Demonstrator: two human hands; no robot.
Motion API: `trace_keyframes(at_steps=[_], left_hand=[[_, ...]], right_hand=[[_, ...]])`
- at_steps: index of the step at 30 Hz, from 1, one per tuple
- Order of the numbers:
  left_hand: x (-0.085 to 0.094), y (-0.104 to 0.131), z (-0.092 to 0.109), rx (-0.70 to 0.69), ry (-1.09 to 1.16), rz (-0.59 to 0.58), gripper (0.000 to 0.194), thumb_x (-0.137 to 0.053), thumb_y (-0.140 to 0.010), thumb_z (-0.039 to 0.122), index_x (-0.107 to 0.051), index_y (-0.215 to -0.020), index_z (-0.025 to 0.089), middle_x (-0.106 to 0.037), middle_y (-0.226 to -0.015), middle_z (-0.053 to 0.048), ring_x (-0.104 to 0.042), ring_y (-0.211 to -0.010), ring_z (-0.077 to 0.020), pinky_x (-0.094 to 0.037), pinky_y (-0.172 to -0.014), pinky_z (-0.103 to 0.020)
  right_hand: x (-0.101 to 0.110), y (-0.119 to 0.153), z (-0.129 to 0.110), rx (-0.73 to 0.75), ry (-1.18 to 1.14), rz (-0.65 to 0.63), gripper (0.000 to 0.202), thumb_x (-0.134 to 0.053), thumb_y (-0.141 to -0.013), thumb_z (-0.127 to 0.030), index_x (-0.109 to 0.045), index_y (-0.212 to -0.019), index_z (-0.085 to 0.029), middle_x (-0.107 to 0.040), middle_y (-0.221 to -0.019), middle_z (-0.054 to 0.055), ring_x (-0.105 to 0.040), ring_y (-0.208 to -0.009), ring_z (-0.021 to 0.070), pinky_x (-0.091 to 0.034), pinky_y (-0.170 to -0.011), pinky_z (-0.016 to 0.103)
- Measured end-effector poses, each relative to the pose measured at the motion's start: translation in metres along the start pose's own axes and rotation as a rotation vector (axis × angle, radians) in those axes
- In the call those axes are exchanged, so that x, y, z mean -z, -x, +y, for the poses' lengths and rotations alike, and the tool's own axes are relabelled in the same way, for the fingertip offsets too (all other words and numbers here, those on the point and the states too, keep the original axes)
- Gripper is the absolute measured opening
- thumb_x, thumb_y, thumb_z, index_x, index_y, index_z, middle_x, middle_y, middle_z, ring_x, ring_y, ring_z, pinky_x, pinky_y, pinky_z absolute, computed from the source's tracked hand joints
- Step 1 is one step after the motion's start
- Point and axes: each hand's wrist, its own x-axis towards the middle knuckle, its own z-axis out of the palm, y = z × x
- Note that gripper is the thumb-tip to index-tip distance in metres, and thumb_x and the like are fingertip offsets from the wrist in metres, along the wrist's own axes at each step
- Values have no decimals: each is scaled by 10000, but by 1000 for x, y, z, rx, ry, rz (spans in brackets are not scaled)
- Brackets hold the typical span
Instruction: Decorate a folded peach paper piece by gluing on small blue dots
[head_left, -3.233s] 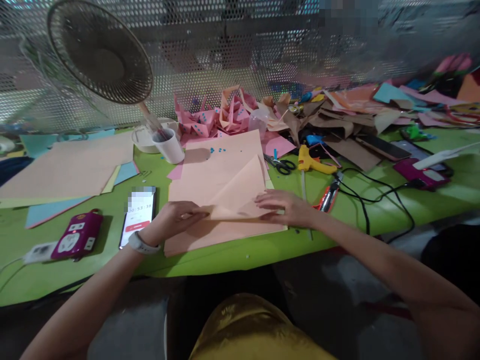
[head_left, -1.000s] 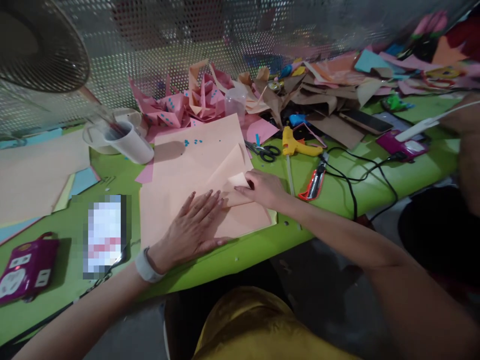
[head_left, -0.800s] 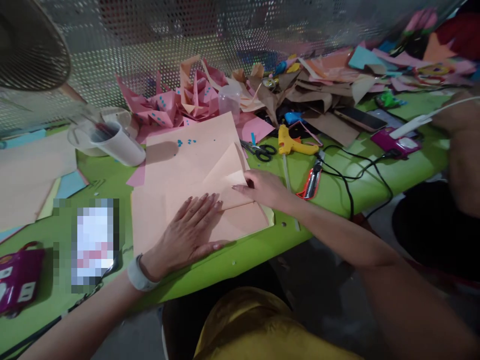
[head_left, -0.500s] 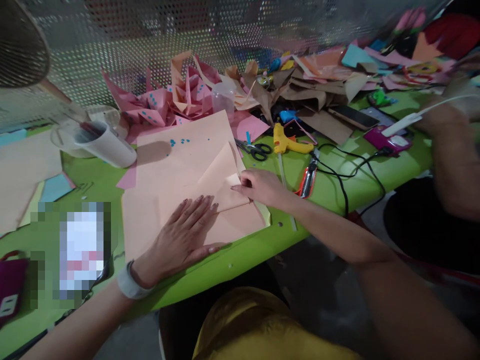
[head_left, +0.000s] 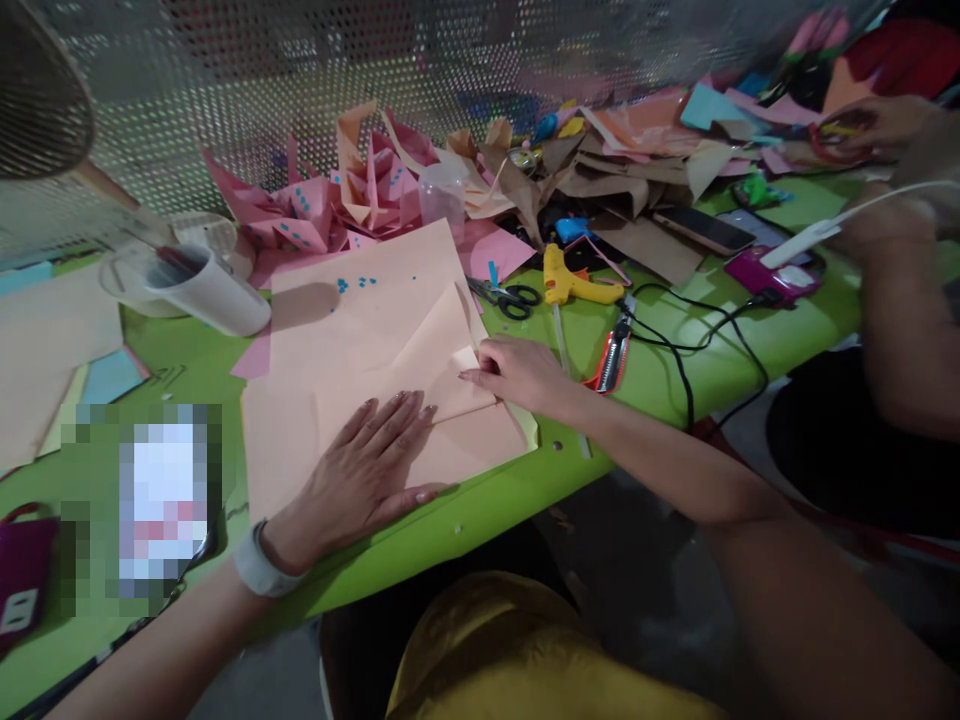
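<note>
Peach paper sheets (head_left: 300, 340) lie stacked on the green table, with small blue dots near the top of the upper sheet. A folded peach paper (head_left: 439, 335) rests on them, its pointed flap turned up. My left hand (head_left: 375, 460) lies flat across the lower part of the paper, fingers spread. At the folded paper's right corner, my right hand (head_left: 517, 370) has its fingers curled in, thumb and index closed on the turned-over edge. A yellow-green sheet edge (head_left: 531, 428) shows under the stack at the right.
Black scissors (head_left: 517, 300), a yellow glue gun (head_left: 577, 282) and a red cutter (head_left: 613, 352) lie to the right, with black cables. A white cup (head_left: 217, 295) leans at the left. Paper scraps (head_left: 622, 180) fill the back. Another person's hand (head_left: 885, 125) is at the far right.
At the far right, the other person's hand has come into view over the scraps. My hands and the folded paper show almost no movement.
</note>
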Motion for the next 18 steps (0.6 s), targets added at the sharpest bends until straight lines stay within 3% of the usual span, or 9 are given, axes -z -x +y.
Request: trace_keyframes(at_steps=[10, 18], left_hand=[[0, 0, 1, 39, 12, -22, 789, -415, -899, 617, -120, -1537, 260, -178, -1596, -84, -160, -1464, -288, -118, -1189, -497], [-2, 1, 0, 31, 16, -29, 784, -415, -903, 609, -123, -1537, 252, -166, -1597, -97, -163, -1464, -280, -120, -1189, -495]], right_hand=[[-2, 0, 1, 19, 11, 1, 332, -570, -898, -441, -484, -702, -187, -576, -772, -9, -443, -622, 105, -245, -564, 254], [0, 1, 0, 9, 19, -14, 326, -572, -897, -442, -501, -710, -185, -577, -783, -8, -436, -606, 99, -243, -556, 254]])
